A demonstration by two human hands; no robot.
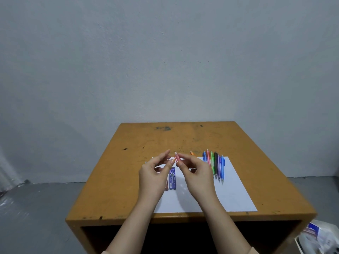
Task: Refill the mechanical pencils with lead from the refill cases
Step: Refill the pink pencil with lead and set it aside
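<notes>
Pink mechanical pencil [177, 158] sits raised above the far edge of the white paper sheet [229, 195], tilted with its top end pointing up and away. The right hand [197, 173] pinches its barrel between thumb and fingertips, the other fingers curled below. The left hand [152, 175] hangs just left of it, fingers loosely spread, forefinger straight and thumb reaching toward the pencil's top; whether the thumb touches it cannot be told.

Between the two hands, a blue lead refill case [172, 178] lies flat on the sheet, its long side running near to far. A reddish-brown case [166, 186] lies just beside it on the left, mostly hidden by the left hand. On the far right part of the sheet a row of mechanical pencils [214, 165] lies side by side, tips toward the near side. An orange pencil [192, 153] pokes out beyond the right hand. The sheet lies on a worn yellow-brown wooden table [128, 180].
</notes>
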